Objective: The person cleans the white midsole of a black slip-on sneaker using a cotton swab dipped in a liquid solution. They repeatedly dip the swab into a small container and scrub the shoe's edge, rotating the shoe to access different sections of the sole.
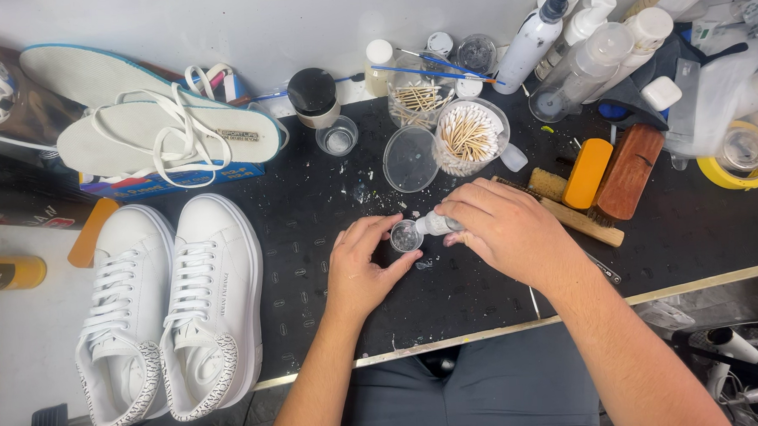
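Observation:
My left hand (363,269) rests on the black mat (312,241) with its fingertips steadying a small clear round cup (406,236). A small white squeeze bottle (436,224) lies tipped sideways in my right hand (499,229), its tip at the cup's rim. The bottle's far end is hidden under my fingers. A pair of white sneakers (170,307) with patterned heels stands at the mat's left edge, toes away from me.
Behind my hands stand an open tub of wooden cotton swabs (468,137), its clear lid (411,159), and small jars. Brushes (603,173) and several bottles (576,38) crowd the right. Two insoles with laces (154,129) lie far left, a yellow tape roll (743,159) far right.

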